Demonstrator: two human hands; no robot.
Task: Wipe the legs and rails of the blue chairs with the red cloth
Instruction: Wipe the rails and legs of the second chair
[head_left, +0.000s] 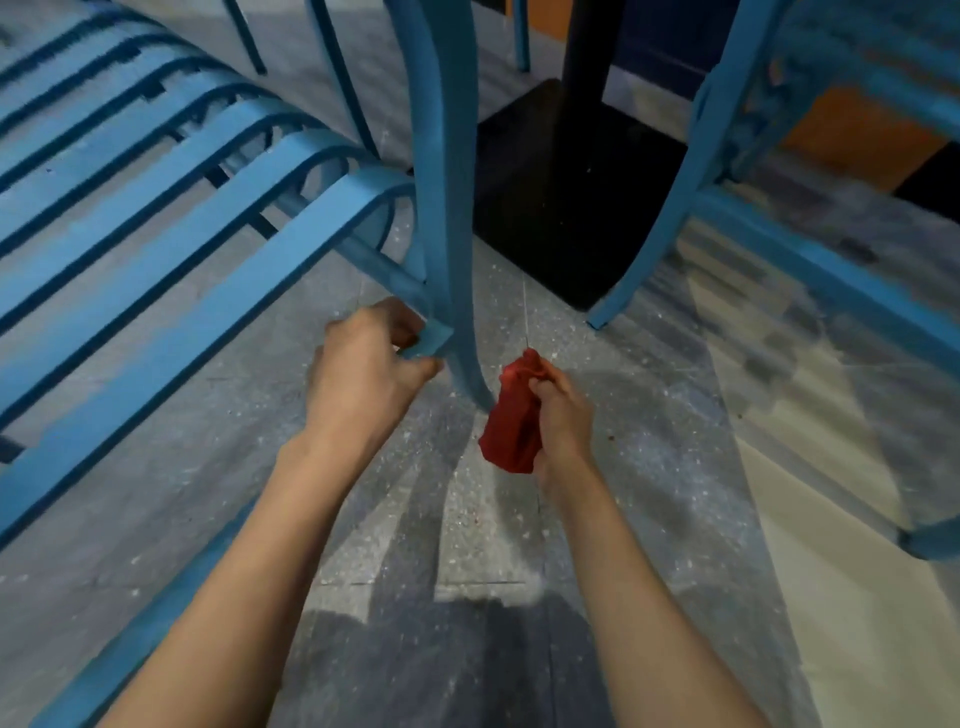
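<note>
The bunched red cloth (511, 421) sits clenched in the right hand (563, 421), just beside the curved blue metal chair leg (449, 234). The left hand (363, 374) has its grip closed around the blue rail end (431, 340) above speckled grey floor (467, 519).

The speckled grey floor (457, 519) carries blue chair legs (457, 291) (curved) and a black table base (561, 208).

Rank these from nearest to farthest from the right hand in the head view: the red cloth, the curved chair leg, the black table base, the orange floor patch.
From the right hand:
1. Red cloth, gripped in it.
2. Curved chair leg, just to its left.
3. Black table base, ahead on the floor.
4. Orange floor patch, far ahead to the right.
</note>
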